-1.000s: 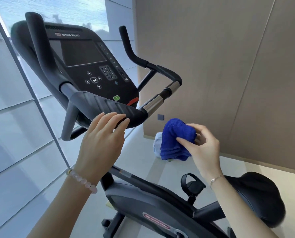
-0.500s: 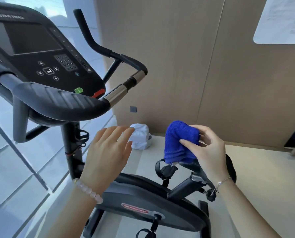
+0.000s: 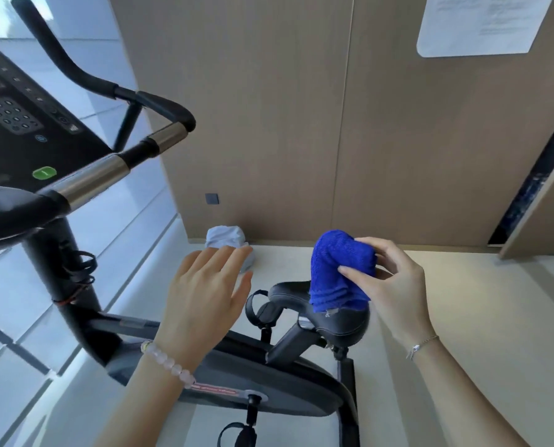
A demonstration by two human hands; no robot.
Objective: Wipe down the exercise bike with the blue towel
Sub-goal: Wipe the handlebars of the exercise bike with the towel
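Head camera, looking down: right hand (image 3: 395,285) grips the bunched blue towel (image 3: 340,272) right over the saddle (image 3: 343,321) of the exercise bike (image 3: 253,375), contact unclear. Left hand (image 3: 204,295) hovers flat, fingers straight, holding nothing, below the handlebar (image 3: 95,180).

The towel (image 3: 340,269) is a vivid royal blue. The exercise bike (image 3: 285,375) is black, its seat (image 3: 343,324) black too, with brushed silver bands on the handlebar (image 3: 91,180), a green button (image 3: 44,172) on the dark console (image 3: 75,146) and a red logo strip (image 3: 214,390) low on the housing. The wall (image 3: 269,108) is tan, the floor (image 3: 462,301) cream, the bead bracelet (image 3: 169,366) pale pink.
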